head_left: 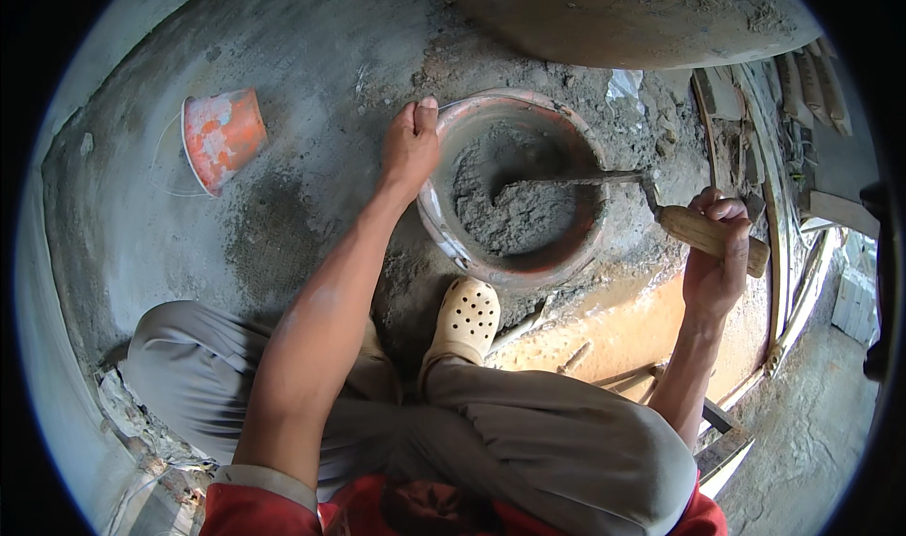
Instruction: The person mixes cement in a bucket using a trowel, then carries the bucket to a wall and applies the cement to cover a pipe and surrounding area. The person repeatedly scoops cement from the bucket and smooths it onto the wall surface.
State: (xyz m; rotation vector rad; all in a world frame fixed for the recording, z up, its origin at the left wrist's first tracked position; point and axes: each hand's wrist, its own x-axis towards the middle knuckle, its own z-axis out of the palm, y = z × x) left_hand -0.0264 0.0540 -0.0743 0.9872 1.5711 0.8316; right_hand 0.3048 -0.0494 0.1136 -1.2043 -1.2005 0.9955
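A wide, cement-stained bucket (510, 274) sits just beyond my feet, holding grey, lumpy mortar (514, 220). My left hand (411, 149) is closed on its upper-left rim, where the wire handle runs. In my right hand (714, 253) is the wooden handle (694, 225) of a trowel. The trowel's metal blade (585, 176) reaches leftward over the bucket's right rim, its tip down in the mortar.
A small orange bucket (231, 135) lies tipped on the grey floor at left. My cream clog (470, 314) is just below the mortar bucket. A large curved surface (642, 17) hangs across the top. Long boards (776, 253) and sacks (816, 88) line the right.
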